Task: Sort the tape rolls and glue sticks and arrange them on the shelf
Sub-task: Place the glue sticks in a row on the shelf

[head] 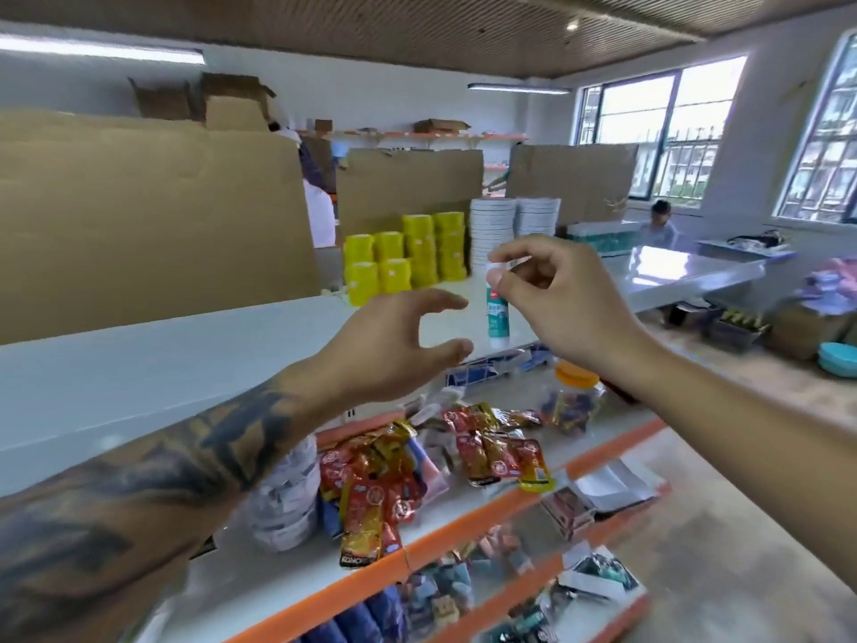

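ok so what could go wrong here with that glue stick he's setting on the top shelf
1. The glue stick stands upright near the front edge of the top shelf, pinched only at its cap by the right hand; let go off-balance, it could tip and drop onto the snack packets below.
2. The left hand hovers open close beside it and could knock it.
3. It stands apart from the yellow tape rolls, so sorting may end up scattered.
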Tool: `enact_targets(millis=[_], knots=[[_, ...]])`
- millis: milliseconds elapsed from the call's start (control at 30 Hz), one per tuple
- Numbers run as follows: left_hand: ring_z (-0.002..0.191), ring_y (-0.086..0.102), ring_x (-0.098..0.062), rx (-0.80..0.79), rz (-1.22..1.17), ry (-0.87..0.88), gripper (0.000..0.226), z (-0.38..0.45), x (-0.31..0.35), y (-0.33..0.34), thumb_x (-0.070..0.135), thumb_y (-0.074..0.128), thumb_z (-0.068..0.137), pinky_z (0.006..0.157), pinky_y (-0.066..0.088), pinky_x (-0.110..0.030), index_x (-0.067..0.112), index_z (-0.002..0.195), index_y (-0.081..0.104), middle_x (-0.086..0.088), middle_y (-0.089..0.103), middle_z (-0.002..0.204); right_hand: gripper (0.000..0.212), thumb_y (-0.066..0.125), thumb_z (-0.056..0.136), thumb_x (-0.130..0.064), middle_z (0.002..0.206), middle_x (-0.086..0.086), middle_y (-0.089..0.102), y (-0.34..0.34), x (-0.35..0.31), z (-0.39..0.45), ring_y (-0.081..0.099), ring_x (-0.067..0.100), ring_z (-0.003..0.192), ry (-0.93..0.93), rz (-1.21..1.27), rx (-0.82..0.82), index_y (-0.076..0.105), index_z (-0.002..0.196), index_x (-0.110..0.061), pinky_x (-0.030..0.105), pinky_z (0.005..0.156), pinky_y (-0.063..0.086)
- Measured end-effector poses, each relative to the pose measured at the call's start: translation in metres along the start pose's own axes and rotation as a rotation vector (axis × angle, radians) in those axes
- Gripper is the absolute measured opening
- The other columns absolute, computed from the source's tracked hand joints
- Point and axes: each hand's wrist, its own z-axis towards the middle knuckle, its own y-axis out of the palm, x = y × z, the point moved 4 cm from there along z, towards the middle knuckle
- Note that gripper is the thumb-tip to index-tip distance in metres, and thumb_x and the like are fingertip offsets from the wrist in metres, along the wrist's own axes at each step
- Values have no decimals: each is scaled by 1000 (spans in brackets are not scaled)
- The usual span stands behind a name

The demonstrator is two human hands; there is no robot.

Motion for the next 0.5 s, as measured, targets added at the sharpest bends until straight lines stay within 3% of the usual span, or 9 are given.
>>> enact_targets(millis=[67, 167, 300, 500], knots=[[140, 45, -10, -53, 132, 95, 64, 23, 15, 24, 61, 65, 90, 114, 39, -36, 38, 148, 49, 13, 50, 152, 12, 69, 96, -27, 78, 2, 73, -28, 26, -2, 69, 11, 76, 29, -46, 46, 72, 107, -26, 34, 77, 56], [150, 32, -18, -197, 285, 136, 76, 66, 32, 68, 77, 52, 87, 118, 33, -48, 45, 154, 35, 5, 36, 163, 13, 68, 96, -31, 81, -4, 73, -67, 69, -2, 68, 6, 78, 72, -147, 111, 69, 109, -30, 37, 79, 57], [153, 25, -20, -351, 258, 89, 74, 130, 54, 119, 82, 43, 88, 121, 27, -50, 50, 154, 31, 5, 24, 168, 10, 69, 95, -30, 79, -4, 73, -117, 127, 9, 67, 3, 74, 131, -198, 179, 68, 104, -31, 31, 76, 56], [153, 25, -22, -407, 235, 92, 76, 240, 68, 181, 84, 34, 88, 122, 25, -51, 47, 154, 33, 4, 24, 168, 11, 68, 96, -29, 81, -10, 72, -174, 213, 65, 64, -5, 73, 144, -246, 222, 65, 106, -25, 7, 56, 41]])
